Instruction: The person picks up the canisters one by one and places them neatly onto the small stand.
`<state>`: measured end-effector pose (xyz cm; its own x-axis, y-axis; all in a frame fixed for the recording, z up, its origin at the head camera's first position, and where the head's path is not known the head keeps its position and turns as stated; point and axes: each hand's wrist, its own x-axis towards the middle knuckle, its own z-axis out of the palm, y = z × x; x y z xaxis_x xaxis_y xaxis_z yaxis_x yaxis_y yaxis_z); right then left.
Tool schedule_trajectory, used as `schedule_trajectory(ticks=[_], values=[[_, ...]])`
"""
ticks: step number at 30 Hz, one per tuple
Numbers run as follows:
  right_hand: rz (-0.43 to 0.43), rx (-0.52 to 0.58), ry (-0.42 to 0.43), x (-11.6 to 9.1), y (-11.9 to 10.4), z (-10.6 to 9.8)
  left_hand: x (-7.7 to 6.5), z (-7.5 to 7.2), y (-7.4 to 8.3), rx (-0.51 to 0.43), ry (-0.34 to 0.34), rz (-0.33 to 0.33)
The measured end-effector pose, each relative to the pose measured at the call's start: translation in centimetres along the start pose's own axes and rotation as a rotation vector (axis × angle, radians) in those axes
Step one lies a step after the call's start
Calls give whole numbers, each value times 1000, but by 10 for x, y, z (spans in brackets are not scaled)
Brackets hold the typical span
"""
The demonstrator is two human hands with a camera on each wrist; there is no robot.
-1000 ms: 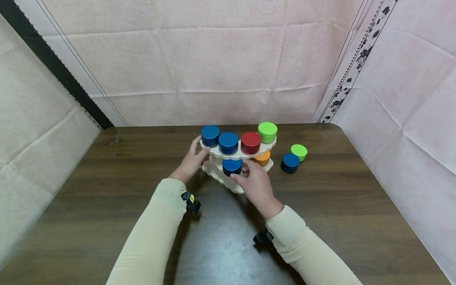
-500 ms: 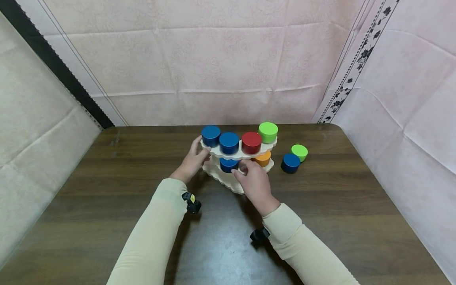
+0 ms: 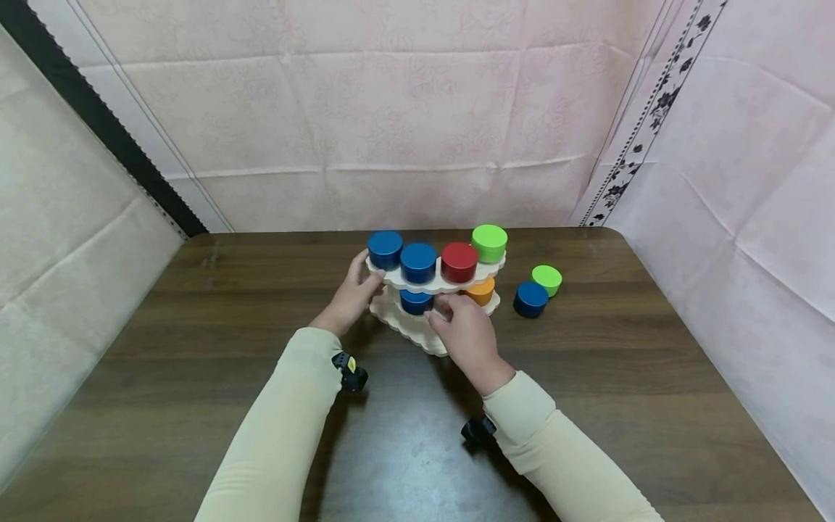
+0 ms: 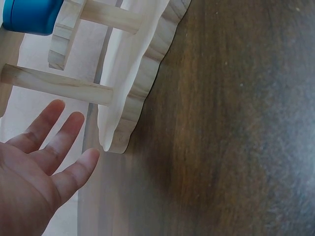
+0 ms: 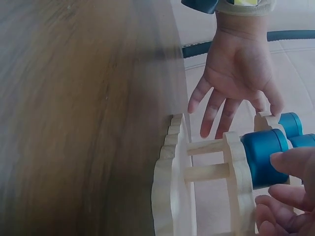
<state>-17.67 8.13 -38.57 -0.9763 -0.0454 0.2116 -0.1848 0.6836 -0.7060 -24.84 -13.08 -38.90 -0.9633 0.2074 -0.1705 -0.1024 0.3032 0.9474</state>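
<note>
A wooden tiered stand point(image 3: 411, 328) with scalloped edges is in the middle of the table. My left hand point(image 3: 352, 296) pinches its top tier at the left edge; in the left wrist view three other fingers spread out below. Under that tier, a blue round tin point(image 3: 415, 302) sits on the middle tier. My right hand point(image 3: 466, 335) is at the tin's right side, thumb and fingertips against it; in the right wrist view the thumb overlaps the tin point(image 5: 263, 152). On the top tier are two blue tins point(image 3: 417, 264), a red tin point(image 3: 459, 264) and a green tin point(image 3: 489, 244).
An orange tin point(image 3: 481, 291) stands on a lower tier, behind my right hand. Right of the stand, a loose blue tin point(image 3: 530, 300) and a green tin point(image 3: 546, 280) stand together on the wooden table point(image 3: 620, 362). Pale cloth point(image 3: 417, 130) hangs behind and at both sides.
The blue tin has moved back and left, further under the top tier, and my right thumb has slipped from its front to its right side. My left hand stays in place.
</note>
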Motion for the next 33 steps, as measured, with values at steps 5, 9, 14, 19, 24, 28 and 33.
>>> schedule_trajectory(ticks=[5, 9, 14, 19, 24, 28, 33], values=[[-41, -37, -26, -6, 2, -8, 0, -1, -1, -1, 7, -3], [-75, -116, -39, -11, 4, -16, -1, -1, 0, 10, 6, 0], [-101, -190, -37, -16, 9, -25, -2, -2, 0, 11, 2, -10], [-133, -255, -35, -22, 18, -32, -5, -2, 5, -16, -15, -28], [-122, -300, -54, -26, 27, -42, -16, -1, 21, -27, -35, -46], [-109, -331, -52, -28, 34, -53, -23, 1, 29, -19, -38, -48], [-100, -348, -33, -28, 47, -66, -21, 1, 27, -14, -33, -38]])
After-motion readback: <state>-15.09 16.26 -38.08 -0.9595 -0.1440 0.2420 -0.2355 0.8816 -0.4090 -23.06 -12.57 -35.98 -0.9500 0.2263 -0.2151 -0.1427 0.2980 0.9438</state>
